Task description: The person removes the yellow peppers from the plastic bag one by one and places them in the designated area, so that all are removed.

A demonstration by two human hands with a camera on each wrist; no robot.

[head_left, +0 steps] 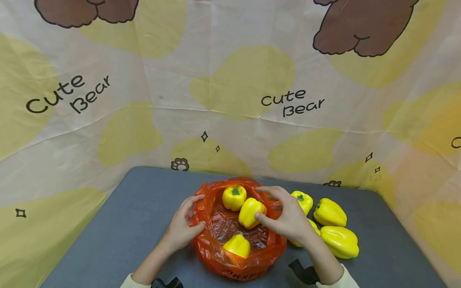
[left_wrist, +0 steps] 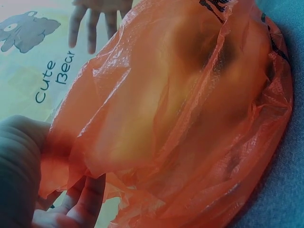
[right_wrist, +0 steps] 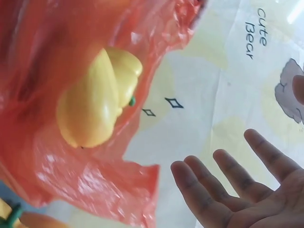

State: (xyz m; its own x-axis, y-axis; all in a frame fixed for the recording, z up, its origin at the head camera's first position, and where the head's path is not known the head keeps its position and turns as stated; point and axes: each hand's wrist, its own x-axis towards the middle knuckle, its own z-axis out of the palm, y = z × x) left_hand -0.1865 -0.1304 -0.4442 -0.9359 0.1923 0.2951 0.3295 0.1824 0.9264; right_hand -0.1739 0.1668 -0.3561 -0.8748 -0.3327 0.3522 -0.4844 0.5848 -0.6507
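A red plastic bag (head_left: 207, 260) stands on the table with its mouth spread wide. Inside it lie three yellow bell peppers: one at the back (head_left: 232, 200), another beside it (head_left: 249, 214) and a third near the front (head_left: 237, 245). My left hand (head_left: 181, 226) holds the bag's left rim, the thin plastic between thumb and fingers in the left wrist view. Over the bag's right side, my right hand (head_left: 288, 216) is spread, its fingers (right_wrist: 228, 171) extended and holding nothing. In the head view its thumb overlaps the second pepper; the right wrist view shows them apart.
Several more yellow bell peppers (head_left: 339, 242) lie right of the bag, some partly hidden by my right hand. Behind the grey table (head_left: 144, 204) hangs a printed cloth (head_left: 230, 80). Black straps (head_left: 304, 272) show at the wrists.
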